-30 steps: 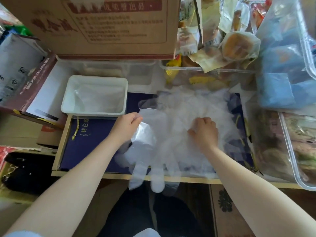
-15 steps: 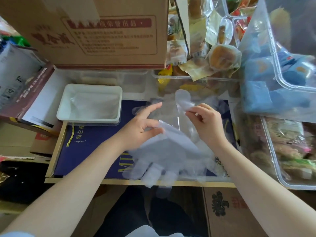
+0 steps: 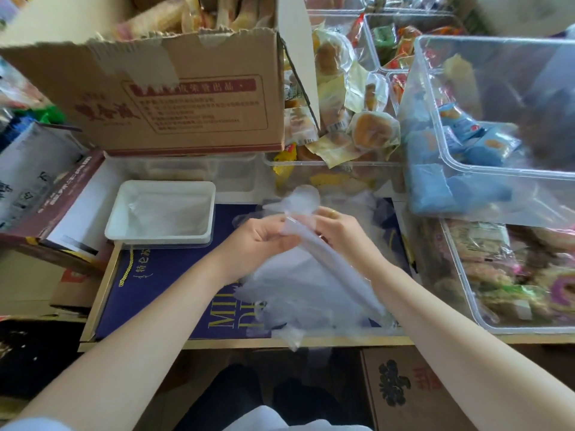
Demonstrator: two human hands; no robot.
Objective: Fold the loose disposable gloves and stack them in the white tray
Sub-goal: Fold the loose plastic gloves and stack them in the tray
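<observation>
Both hands grip one glove [image 3: 314, 244] mid-frame: left hand [image 3: 264, 237] pinches its upper end, right hand [image 3: 340, 227] holds the same end from the other side. Glove is lifted off the loose glove pile [image 3: 298, 293] on the desk [image 3: 161, 275]. Step: fold in progress, I'd say. Next: finish the fold, move it left to the white tray [image 3: 161, 213]. Count: one tray, one held glove; pile count unreadable.

Single head-worn wide-angle view, looking forward and steeply down from above the person's forearms, close to the work. White tray [image 3: 160, 213] sits at 10 o'clock, cardboard box [image 3: 174, 98] at 11, clear bins [image 3: 497, 126] at 2.
</observation>
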